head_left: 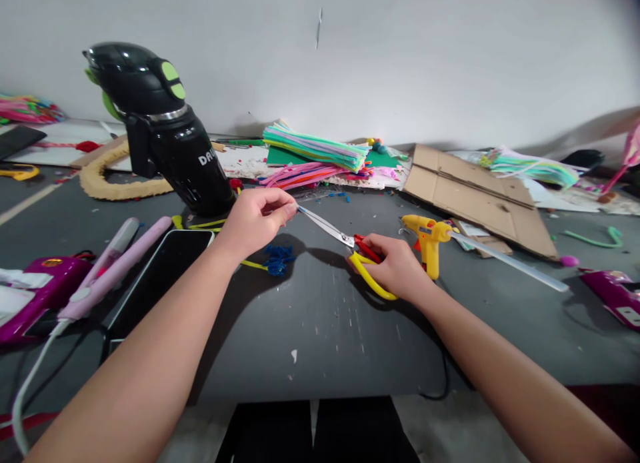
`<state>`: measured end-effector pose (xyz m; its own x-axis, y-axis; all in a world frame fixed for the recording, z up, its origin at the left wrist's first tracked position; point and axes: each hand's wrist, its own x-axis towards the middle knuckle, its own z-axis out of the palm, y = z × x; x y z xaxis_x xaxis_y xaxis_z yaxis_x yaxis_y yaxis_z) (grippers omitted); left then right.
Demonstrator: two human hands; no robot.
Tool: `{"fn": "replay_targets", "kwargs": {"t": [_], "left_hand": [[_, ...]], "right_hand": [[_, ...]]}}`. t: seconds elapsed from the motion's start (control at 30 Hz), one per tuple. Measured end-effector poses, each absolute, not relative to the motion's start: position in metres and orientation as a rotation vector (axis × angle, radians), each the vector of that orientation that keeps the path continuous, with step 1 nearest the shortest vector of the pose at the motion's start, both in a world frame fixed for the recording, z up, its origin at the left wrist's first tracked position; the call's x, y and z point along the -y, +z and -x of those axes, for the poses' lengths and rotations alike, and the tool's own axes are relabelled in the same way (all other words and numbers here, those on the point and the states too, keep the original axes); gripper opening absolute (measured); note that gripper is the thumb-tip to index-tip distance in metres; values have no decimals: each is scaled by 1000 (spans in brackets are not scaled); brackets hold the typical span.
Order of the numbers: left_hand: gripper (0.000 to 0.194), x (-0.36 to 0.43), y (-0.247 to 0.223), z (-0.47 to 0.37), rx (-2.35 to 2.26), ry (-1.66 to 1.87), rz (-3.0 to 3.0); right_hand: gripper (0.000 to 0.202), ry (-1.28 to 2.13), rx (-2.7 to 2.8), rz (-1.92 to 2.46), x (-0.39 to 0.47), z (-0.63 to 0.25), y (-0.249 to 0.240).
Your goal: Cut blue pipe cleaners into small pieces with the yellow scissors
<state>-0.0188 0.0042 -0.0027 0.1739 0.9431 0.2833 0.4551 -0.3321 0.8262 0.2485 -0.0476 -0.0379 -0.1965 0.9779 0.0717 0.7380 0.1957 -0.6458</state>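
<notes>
Scissors (350,246), yellow-and-red handles: gripped by right hand (395,266), fingers through the loops, blades nearly closed. Left hand (257,217): fingertips pinched at the blade tips, seemingly on a thin strand, too small to confirm. Blue cuttings (277,257) lie left of scissors, hinting at cuts made. Glue gun (429,239) stands right of scissors, untouched.

A hobby craft corner is showing here: a grey counter (320,316) is carrying bundles of coloured pipe cleaners (315,147), a yellow glue gun (428,239), flattened cardboard (475,193) and scattered scraps (mostly bright paper bits), all lying against a plain white wall (400,56).
</notes>
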Motion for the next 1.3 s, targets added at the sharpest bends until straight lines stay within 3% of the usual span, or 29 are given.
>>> {"fn": "replay_targets", "kwargs": {"t": [1.3], "left_hand": [[14, -5, -2, 17, -1299, 1151, -1830]], "right_hand": [[24, 703, 1978, 1543, 48, -250, -41]]}}
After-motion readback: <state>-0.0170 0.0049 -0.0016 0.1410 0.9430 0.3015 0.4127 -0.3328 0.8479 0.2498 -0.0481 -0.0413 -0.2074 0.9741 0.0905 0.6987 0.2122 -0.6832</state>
